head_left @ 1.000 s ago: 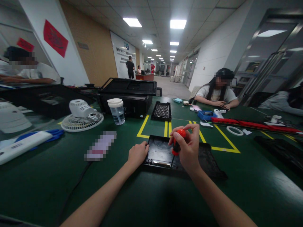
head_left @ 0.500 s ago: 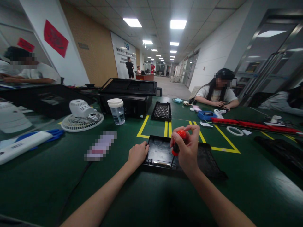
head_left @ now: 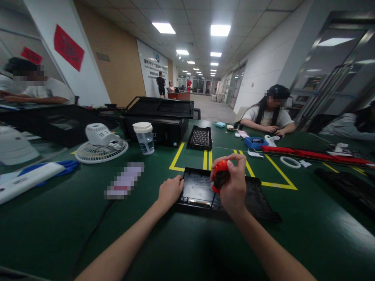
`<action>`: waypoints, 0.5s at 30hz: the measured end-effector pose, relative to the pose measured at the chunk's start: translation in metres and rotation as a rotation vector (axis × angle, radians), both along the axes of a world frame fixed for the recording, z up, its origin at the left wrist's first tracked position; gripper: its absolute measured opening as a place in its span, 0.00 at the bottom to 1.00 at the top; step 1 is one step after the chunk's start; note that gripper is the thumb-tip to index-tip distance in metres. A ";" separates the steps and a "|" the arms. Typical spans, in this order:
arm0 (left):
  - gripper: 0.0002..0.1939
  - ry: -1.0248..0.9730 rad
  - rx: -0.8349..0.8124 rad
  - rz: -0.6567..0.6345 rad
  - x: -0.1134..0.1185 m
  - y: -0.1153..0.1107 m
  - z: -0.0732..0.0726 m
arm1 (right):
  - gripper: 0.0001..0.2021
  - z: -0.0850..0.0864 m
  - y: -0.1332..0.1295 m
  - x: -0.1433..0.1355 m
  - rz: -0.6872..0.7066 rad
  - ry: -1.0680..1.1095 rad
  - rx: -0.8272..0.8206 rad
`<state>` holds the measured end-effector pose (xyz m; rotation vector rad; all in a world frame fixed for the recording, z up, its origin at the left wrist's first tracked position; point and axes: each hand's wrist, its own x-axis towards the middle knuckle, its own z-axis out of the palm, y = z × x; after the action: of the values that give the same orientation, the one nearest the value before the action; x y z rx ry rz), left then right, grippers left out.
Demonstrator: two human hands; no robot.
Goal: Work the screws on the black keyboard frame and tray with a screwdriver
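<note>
A shallow black plastic panel (head_left: 197, 185) lies on the green table in front of me. My left hand (head_left: 170, 191) is closed over its left edge. In my right hand (head_left: 236, 183) is a screwdriver with a red and black handle (head_left: 220, 171), held upright above the panel. Its thin shaft points down to the panel near the front edge; the tip's exact contact is too small to make out. Beside and partly behind my right wrist, the right portion of the black plastic (head_left: 259, 199) has a jagged edge.
Beyond the panel are yellow tape lines and a black tray of small parts (head_left: 200, 137). A lidded cup (head_left: 144, 138), a white fan (head_left: 101, 144) and a black case (head_left: 159, 121) stand to the left. A blue box (head_left: 255, 143) lies right, near a seated person.
The screwdriver handle has turned in my right hand, and the fingers have shifted around it. My left hand and the panel stay in place.
</note>
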<state>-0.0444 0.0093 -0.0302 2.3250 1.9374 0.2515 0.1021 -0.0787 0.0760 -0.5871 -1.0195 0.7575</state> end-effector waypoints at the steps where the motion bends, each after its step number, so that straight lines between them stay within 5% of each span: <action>1: 0.20 0.000 0.004 -0.002 0.000 0.000 0.000 | 0.03 0.000 0.000 0.001 0.009 -0.007 -0.009; 8: 0.20 0.002 0.018 -0.006 0.001 -0.001 -0.001 | 0.13 0.004 0.004 0.013 0.064 -0.146 -0.084; 15: 0.19 -0.010 0.004 -0.004 0.001 0.000 0.000 | 0.12 0.010 0.007 0.024 0.254 -0.141 -0.122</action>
<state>-0.0430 0.0090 -0.0299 2.3257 1.9286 0.2667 0.1258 -0.0716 0.0861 -0.6298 -1.1987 1.0186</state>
